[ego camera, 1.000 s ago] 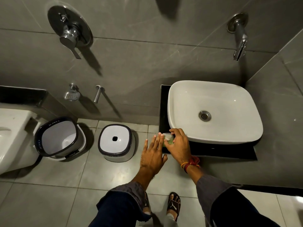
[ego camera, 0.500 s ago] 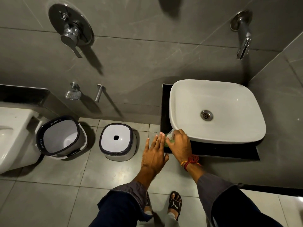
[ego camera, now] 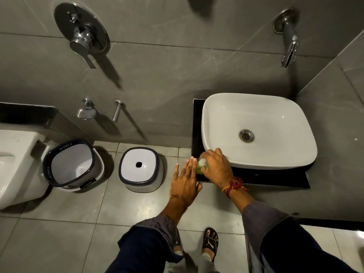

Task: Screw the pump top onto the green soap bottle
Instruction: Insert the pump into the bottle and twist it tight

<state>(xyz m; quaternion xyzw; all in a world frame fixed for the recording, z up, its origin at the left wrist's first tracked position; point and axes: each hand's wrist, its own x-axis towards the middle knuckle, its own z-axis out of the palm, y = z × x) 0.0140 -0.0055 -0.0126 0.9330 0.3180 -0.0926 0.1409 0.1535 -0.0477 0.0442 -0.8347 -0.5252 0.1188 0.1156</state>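
A small green soap bottle [ego camera: 199, 168] stands on the left front corner of the black counter [ego camera: 256, 177], just in front of the white basin. My right hand [ego camera: 216, 166] is closed over its top, where a pale pump top [ego camera: 202, 161] peeks out between the fingers. My left hand [ego camera: 185, 184] hovers flat with fingers spread beside the bottle on its left; its fingertips reach the bottle's side and I cannot tell whether they touch. Most of the bottle is hidden by both hands.
The white basin [ego camera: 256, 107] fills the counter, with a wall spout [ego camera: 288, 42] above it. On the floor to the left stand a white stool [ego camera: 140, 169], a bucket [ego camera: 71, 164] and a toilet [ego camera: 15, 162]. My sandalled feet [ego camera: 210, 242] are below.
My right hand has settled lower over the bottle on the counter corner. My left hand stays flat and spread beside it, barely moved.
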